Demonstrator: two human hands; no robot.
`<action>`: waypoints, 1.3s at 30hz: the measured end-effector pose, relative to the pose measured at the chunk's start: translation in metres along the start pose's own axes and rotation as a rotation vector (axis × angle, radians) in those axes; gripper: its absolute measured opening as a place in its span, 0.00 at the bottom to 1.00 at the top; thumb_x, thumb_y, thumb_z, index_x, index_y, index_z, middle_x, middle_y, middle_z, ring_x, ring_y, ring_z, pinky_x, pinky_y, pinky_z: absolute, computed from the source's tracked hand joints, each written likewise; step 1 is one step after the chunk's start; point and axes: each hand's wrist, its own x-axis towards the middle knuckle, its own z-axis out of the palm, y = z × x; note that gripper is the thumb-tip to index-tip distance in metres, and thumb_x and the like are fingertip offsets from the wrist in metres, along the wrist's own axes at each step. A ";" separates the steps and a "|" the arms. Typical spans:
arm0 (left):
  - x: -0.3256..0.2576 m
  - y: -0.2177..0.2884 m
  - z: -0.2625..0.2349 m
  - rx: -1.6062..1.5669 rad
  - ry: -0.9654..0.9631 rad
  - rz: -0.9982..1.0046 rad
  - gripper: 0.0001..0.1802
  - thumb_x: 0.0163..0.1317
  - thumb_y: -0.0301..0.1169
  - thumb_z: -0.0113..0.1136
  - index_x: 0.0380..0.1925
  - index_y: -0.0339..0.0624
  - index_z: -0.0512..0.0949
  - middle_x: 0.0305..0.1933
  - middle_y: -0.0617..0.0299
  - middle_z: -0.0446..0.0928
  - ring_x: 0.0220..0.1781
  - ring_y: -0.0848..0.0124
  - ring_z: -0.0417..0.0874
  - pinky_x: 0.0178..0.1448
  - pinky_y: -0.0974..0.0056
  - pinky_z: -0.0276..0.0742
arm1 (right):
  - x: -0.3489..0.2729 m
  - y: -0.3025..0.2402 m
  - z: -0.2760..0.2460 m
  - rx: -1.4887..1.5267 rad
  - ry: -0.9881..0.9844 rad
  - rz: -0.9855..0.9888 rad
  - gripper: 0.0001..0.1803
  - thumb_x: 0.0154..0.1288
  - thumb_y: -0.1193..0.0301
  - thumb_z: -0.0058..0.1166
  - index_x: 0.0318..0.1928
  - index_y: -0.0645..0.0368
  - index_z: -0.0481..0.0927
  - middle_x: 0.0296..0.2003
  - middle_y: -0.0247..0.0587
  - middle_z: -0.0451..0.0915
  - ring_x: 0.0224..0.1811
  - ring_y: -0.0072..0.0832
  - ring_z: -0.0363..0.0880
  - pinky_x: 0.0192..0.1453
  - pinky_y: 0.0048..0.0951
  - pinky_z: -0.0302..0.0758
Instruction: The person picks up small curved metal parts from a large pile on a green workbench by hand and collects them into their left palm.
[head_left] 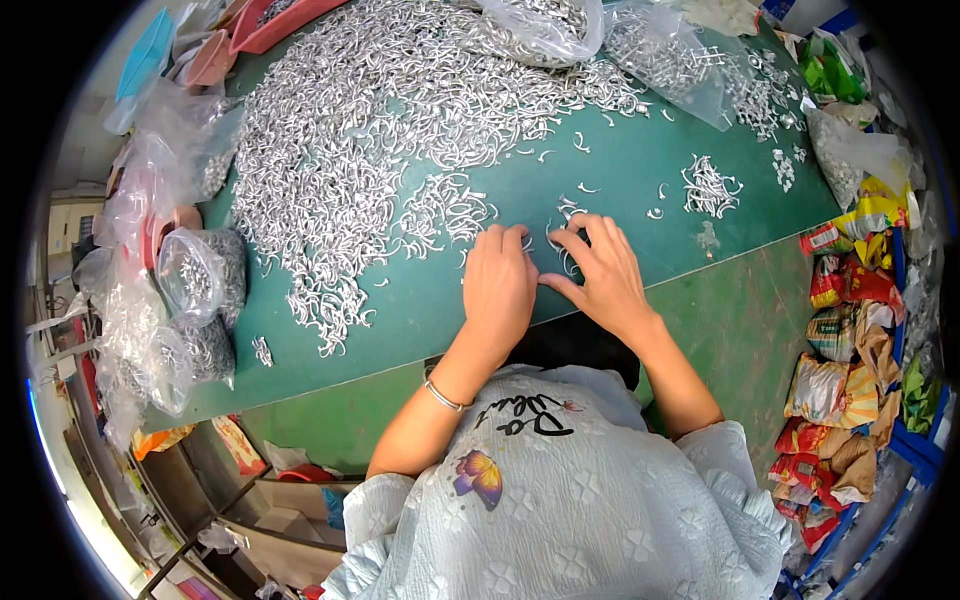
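My left hand (500, 278) rests at the near part of the green table, its fingers curled and pressed together. At its fingertips shows a bit of a small curved silvery metal piece (527, 243), mostly hidden by the fingers. Close beside it is my right hand (606, 272), with thumb and index finger apart. Several curved metal pieces (569, 264) lie in the gap between that thumb and index finger, and the index fingertip touches one of them. Left of my hands spreads a large heap of the same curved pieces (330, 170). A small separate pile (711, 187) sits to the right.
The green table (400, 330) ends just before my body. Clear bags of metal parts stand along its left edge (205, 275) and far side (680, 60). A red tray (275, 25) sits at the far left. Colourful packages (835, 390) fill a blue rack on the right.
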 end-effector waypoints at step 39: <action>-0.098 -0.067 -0.090 -0.693 0.575 -0.416 0.06 0.58 0.18 0.60 0.37 0.33 0.80 0.35 0.58 0.81 0.36 0.72 0.81 0.40 0.69 0.77 | -0.003 -0.008 0.025 -0.069 0.152 -0.079 0.10 0.52 0.85 0.55 0.37 0.66 0.75 0.36 0.48 0.76 0.41 0.46 0.73 0.47 0.40 0.71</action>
